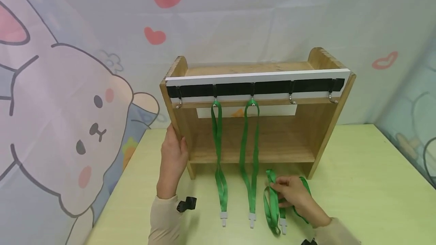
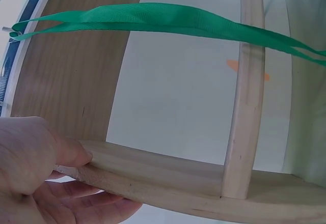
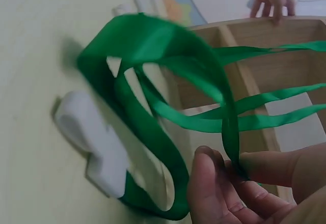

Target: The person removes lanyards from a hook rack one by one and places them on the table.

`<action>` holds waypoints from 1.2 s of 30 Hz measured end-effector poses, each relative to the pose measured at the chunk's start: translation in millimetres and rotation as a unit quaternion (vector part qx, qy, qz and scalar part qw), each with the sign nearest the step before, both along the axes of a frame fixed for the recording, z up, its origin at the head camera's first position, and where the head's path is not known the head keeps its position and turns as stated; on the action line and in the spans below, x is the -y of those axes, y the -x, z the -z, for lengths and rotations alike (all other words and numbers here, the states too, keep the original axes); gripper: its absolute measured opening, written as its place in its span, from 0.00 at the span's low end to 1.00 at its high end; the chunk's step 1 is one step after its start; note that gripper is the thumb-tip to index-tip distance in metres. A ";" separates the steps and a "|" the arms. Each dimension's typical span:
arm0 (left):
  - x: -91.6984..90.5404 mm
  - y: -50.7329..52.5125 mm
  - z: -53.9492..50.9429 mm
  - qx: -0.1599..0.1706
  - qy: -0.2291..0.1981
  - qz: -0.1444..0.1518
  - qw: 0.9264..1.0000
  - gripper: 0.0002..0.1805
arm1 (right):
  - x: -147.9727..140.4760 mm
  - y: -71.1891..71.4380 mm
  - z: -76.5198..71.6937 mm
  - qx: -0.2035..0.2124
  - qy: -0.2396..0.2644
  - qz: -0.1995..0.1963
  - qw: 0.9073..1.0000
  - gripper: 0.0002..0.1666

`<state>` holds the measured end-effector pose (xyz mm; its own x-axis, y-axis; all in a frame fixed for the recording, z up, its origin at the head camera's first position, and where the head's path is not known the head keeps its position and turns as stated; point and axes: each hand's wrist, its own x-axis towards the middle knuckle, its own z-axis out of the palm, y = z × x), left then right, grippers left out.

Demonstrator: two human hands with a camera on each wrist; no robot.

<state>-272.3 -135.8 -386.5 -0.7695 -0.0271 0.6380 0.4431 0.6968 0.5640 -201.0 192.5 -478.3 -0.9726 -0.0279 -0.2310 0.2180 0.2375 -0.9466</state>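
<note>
A wooden shelf unit (image 1: pixel 252 139) carries a row of metal hooks on its front strip. Around its left side panel (image 2: pixel 168 183) my left hand (image 1: pixel 173 156) grips, thumb on the inner face and fingers outside. Green lanyards hang from two hooks: one lanyard (image 1: pixel 218 139) on the second from the left, another lanyard (image 1: pixel 252 162) on the middle hook. Low at the right front, my right hand (image 1: pixel 294 194) pinches a loose green lanyard (image 3: pixel 147 40) between thumb and fingers. Its strap is looped and bunched, and a pale plastic clip (image 3: pixel 94 142) shows at the strap's end.
The leftmost hook (image 1: pixel 179 103) and the two right hooks, one a metal hook (image 1: pixel 330 97), bear no lanyard. All stands on a pale yellow table (image 1: pixel 368 184). Behind hangs a cartoon-printed cloth (image 1: pixel 238 29). A dark cable (image 1: pixel 425 158) runs at the far right.
</note>
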 end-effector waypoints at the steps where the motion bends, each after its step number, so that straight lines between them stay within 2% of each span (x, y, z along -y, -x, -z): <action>1: -0.1 -0.1 0.0 0.001 -0.001 0.000 1.000 0.30 | 1.5 -0.2 1.3 -0.004 -0.013 0.002 1.000 0.08; 6: -0.3 0.1 0.2 -0.003 -0.002 0.002 1.000 0.30 | 4.3 0.6 8.7 -0.044 -0.087 -0.019 0.995 0.12; 11: -0.5 -0.2 0.2 -0.013 0.000 0.002 1.000 0.30 | 4.8 1.8 16.7 -0.100 -0.155 -0.053 0.981 0.25; 14: -0.5 -0.6 0.4 -0.011 0.000 0.002 1.000 0.30 | 5.6 1.1 19.6 -0.122 -0.181 -0.056 0.974 0.27; 19: 0.2 -0.4 0.6 -0.005 0.000 0.002 1.000 0.30 | 5.5 -1.6 17.1 -0.149 -0.224 -0.046 0.962 0.19; 24: -0.2 -0.7 -0.1 -0.009 -0.001 0.003 1.000 0.31 | 2.0 -3.1 5.1 -0.150 -0.256 -0.045 0.954 0.05; 26: -0.1 -0.3 0.2 -0.010 -0.002 0.003 1.000 0.30 | -0.9 -3.6 -2.0 -0.152 -0.282 -0.048 0.946 0.02; 31: -0.4 0.0 1.0 -0.009 -0.004 0.005 1.000 0.30 | -10.6 -6.6 -21.9 -0.161 -0.326 -0.055 0.930 0.08; 36: -0.5 -0.2 0.7 -0.006 -0.003 0.003 1.000 0.30 | -23.0 -10.9 -43.1 -0.178 -0.315 -0.092 0.928 0.16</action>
<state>-272.1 -135.3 -387.1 -0.7614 -0.0261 0.6478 0.4552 0.6900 0.5628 -190.1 215.5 -435.2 -0.9823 -0.1704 0.0775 -0.1818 0.7695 -0.6122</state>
